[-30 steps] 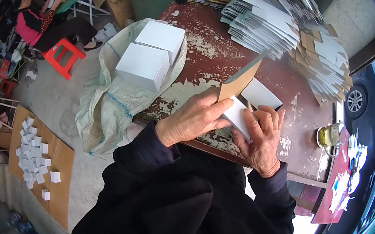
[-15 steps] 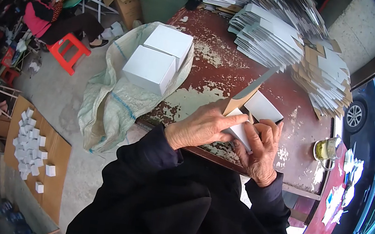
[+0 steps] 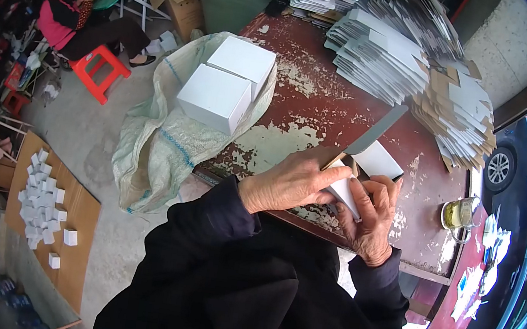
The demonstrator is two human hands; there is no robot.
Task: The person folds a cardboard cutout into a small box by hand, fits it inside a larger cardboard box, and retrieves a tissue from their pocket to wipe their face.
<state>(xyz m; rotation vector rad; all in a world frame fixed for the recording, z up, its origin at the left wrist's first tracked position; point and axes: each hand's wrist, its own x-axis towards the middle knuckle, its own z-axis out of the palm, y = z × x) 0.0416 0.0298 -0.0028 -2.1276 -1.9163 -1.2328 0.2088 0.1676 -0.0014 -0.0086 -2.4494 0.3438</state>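
A partly folded white carton (image 3: pixel 378 161), brown inside, is held over the front edge of the worn red table (image 3: pixel 297 112). My left hand (image 3: pixel 294 180) grips its left side, thumb and fingers on the near wall, beside a raised flap. On the right, my right hand (image 3: pixel 371 215) has its fingers curled over the near wall and its thumb below. The fingers hide part of the carton's inside. Two closed white boxes (image 3: pixel 216 97) rest on a pale woven sack (image 3: pixel 163 141) to the left.
Flat carton stacks (image 3: pixel 381 57) line the table's back. A glass mug (image 3: pixel 460 214) stands at the right edge. Small white boxes (image 3: pixel 42 202) lie on cardboard at lower left. A seated person (image 3: pixel 62 21) is near a red stool (image 3: pixel 99 73).
The raised flap has tipped toward the right and away, now seen nearly edge-on. Both hands keep hold of the carton. The camera view has shifted slightly.
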